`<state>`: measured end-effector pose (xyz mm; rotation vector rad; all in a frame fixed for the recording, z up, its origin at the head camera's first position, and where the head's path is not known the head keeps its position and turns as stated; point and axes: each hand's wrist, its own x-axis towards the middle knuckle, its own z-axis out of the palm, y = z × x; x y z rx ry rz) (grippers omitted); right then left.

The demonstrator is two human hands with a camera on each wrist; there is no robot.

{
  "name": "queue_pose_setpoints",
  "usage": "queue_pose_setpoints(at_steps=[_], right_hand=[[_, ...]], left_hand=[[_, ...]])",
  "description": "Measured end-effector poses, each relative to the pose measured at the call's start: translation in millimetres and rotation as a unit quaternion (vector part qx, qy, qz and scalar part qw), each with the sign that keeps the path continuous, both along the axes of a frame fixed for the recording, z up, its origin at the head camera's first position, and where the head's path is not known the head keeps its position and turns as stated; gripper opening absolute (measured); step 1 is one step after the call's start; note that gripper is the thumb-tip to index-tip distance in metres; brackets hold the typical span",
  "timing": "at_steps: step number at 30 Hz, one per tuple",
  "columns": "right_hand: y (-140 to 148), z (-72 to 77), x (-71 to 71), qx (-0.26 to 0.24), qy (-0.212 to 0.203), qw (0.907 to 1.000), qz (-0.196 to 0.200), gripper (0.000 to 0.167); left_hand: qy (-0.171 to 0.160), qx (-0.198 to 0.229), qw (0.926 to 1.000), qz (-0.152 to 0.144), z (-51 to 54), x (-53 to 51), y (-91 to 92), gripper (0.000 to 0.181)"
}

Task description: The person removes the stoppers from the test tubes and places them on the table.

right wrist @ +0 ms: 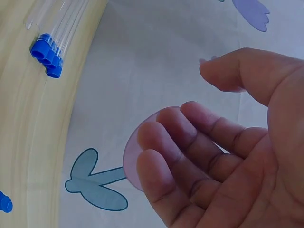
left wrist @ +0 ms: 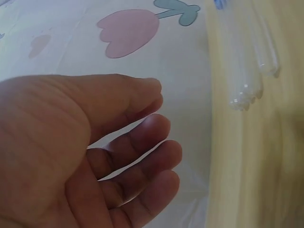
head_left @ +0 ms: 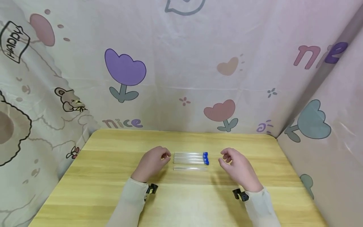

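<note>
Several clear test tubes with blue caps [head_left: 189,158] lie side by side on the wooden table, caps to the right. In front of them lies one clear tube without a cap [head_left: 190,168]. My left hand [head_left: 153,161] hovers just left of the tubes' rounded ends, fingers loosely bent and holding nothing. To the right of the caps hangs my right hand [head_left: 237,166], also bare, its thumb apart from the curved fingers. A separate blue cap [right wrist: 5,203] shows at the edge of the right wrist view; I cannot make it out in the head view.
The wooden table [head_left: 181,201] reaches back to a printed curtain [head_left: 181,69], which also hangs along both sides. Small black cameras are strapped to the left wrist [head_left: 152,189] and the right wrist [head_left: 241,194].
</note>
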<state>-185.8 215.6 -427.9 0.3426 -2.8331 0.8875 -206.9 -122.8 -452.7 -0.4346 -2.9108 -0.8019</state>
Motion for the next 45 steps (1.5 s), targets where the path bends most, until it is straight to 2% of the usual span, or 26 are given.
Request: queue_pose_setpoints(at_steps=[9,22,29,40,45], right_hand=[[4.9,-2.0,-3.9,0.004,-0.019,0.9998,0.000,0.022],[-0.3,-4.0,-3.5,-0.012,-0.058,0.9982,0.014,0.021],[-2.0,-8.0,-3.9,-0.009,-0.065,0.9977,0.020,0.019],[-5.1,-11.8,-3.9,-0.017,-0.074,0.9969,0.023,0.015],[-4.6,-11.5,-2.9,-0.020,-0.074,0.9968,0.025,0.013]], left_hand=[[-0.008,-0.015,0.9993,-0.034,-19.1,-15.0,12.0,0.007],[-0.031,-0.049,0.9978,-0.031,-40.7,-34.4,16.8,0.003],[-0.041,-0.032,0.9982,-0.030,-48.3,-36.4,16.1,0.003],[-0.053,-0.005,0.9982,-0.027,-53.4,-36.1,14.7,0.008],[-0.055,0.009,0.9977,-0.038,-56.4,-36.9,10.9,0.004]])
